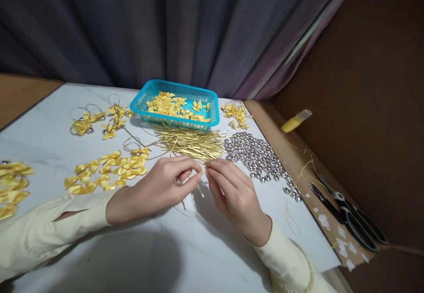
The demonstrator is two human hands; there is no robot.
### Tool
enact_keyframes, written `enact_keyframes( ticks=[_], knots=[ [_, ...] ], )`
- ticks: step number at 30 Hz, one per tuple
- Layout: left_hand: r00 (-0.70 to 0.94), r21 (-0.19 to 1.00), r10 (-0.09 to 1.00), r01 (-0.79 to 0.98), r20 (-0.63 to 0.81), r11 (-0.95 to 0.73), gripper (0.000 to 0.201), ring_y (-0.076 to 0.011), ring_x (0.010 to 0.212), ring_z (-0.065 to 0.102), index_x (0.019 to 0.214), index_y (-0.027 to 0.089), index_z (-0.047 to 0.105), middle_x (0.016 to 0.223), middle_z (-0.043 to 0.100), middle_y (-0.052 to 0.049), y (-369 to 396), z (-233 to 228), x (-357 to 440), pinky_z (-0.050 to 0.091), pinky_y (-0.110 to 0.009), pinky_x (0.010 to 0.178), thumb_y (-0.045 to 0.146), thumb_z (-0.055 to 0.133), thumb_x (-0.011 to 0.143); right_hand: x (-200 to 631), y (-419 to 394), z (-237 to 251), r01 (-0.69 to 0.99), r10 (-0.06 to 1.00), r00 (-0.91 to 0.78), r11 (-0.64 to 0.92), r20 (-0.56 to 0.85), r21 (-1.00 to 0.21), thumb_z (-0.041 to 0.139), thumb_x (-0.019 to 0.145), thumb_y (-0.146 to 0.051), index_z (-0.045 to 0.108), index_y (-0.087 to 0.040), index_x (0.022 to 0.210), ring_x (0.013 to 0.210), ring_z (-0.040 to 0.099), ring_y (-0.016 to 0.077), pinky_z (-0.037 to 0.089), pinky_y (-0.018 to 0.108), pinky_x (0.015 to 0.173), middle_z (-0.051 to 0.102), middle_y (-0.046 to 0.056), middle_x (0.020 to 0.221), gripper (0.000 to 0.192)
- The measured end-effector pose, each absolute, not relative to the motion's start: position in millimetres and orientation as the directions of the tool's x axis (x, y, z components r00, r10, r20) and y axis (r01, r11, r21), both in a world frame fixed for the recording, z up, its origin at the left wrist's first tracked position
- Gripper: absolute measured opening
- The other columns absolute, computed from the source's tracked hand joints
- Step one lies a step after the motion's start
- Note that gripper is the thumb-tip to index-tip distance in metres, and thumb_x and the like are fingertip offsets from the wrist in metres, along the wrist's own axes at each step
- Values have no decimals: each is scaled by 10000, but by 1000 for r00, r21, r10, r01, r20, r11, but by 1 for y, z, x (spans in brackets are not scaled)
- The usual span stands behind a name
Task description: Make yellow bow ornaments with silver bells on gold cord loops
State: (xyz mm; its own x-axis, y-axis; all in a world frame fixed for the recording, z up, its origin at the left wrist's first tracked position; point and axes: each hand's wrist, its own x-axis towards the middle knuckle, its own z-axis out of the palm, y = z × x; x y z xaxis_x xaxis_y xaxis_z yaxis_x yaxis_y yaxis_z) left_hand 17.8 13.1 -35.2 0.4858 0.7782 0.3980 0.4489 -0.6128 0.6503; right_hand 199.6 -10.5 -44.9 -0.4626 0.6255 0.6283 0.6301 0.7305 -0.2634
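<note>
Your left hand (165,182) and right hand (228,187) both pinch 1 thin gold tie (201,174) mid-desk (185,257), fingertips meeting. It could slip and vanish into the gold tie pile (192,145) just behind (identical strands), or your right wrist could scatter the silver beads (255,156).

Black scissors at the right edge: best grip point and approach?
Take the scissors by the looped handles at the near-right end, coming from above with the right hand. They lie flat on the brown board, blades pointing up-left toward the silver beads, so the loops are the blunt, open part.
</note>
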Motion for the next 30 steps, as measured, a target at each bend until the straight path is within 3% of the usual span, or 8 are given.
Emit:
enact_keyframes(
  ticks=[7,10,14,17,30],
  knots=[
    [478,847,875,433,75,-309,156,-75,475,316,760,154,672,510,329,77,18,-25,18,285,-178,450,245,550,795,199,-9,-46,619,643,-450,725,620,-302,491,862,-56,598,-116,948,924,607,220,535,387,794,671,133,956,150],
    [470,883,882,430,-39,-190,210,-87,488,347,757,145,674,508,368,65,19,-21,18,311,-189,460,308,543,780,199,-10,-45,621,649,-441,719,620,-312,495,850,-41,570,-114,1000,959,599,227,530,388,807,652,149,1015,183],
    [457,893,887,424,-66,-152,248,-120,578,492,770,153,687,650,586,0,20,-18,18,391,-211,519,358,548,772,200,-12,-44,611,667,-421,710,615,-352,490,824,7,527,-128,1026,1067,544,229,491,402,886,599,154,1135,245],
    [461,901,883,416,-91,-124,249,-139,639,548,785,157,695,739,648,-24,20,-18,17,427,-223,562,368,563,773,200,-12,-43,591,681,-417,706,602,-390,499,810,20,521,-134,976,1095,516,230,465,410,914,578,146,1161,228],
    [471,909,874,405,-117,-97,243,-119,579,507,784,161,704,672,621,-8,20,-17,17,383,-205,505,373,588,762,201,-13,-41,582,692,-387,696,610,-420,511,804,-1,516,-134,948,1088,502,233,448,421,921,569,143,1113,196]
  ],
)
